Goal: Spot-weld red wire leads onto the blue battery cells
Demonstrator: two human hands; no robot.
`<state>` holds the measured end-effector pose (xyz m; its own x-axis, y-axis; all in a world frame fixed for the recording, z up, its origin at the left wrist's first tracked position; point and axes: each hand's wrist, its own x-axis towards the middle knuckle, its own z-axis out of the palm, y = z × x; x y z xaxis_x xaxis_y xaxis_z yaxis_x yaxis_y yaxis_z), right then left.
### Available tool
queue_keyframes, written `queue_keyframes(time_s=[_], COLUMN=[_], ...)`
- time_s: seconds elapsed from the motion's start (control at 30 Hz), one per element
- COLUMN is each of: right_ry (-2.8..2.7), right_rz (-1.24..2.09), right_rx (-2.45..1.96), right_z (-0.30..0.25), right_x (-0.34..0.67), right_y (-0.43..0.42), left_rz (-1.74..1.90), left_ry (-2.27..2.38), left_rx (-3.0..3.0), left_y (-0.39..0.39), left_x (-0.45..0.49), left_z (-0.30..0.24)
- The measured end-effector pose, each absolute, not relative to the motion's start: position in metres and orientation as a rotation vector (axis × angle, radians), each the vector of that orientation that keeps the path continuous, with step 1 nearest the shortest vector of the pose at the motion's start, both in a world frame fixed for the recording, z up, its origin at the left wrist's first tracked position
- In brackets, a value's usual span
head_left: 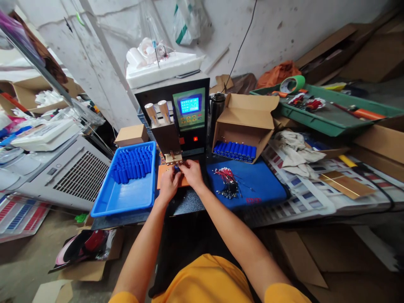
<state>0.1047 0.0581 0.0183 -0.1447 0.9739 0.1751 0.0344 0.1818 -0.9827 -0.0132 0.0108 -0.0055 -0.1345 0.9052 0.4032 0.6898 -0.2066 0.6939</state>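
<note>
My left hand (169,184) is closed around a blue cylindrical battery cell (176,168), mostly hidden by the fingers. Close beside it, my right hand (192,173) has its fingers pinched together at the cell's top; whatever they hold is too small to make out. Both hands are just under the electrode head (173,159) of a black spot welder (159,141) with a lit blue display (189,106). Beneath them lies an orange-brown board (164,174). To the right, a bundle of red and black wire leads (229,183) rests on a blue mat (261,181).
Left of the hands, a blue tray (132,200) holds many blue cells (132,164). An open cardboard box (244,111) with more blue cells stands behind the mat. Farther right are a white cloth (296,153) and a green tray (334,122) with tools and tape.
</note>
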Motion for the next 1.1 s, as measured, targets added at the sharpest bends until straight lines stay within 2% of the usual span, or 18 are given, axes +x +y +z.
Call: queue_keyframes(time_s=[0.6,1.1], right_ry=[-1.423,-1.498], right_rz=[1.117,1.117], right_rx=[-1.074,-1.098], right_z=[0.029,0.013], right_x=[0.105,0.108], right_y=[0.050,0.051], left_rz=[1.255,1.281], left_ry=[1.777,1.765], left_rx=[1.879,1.796], left_y=[0.011,0.009], left_x=[-0.013,-0.012], left_z=[-0.004,-0.002])
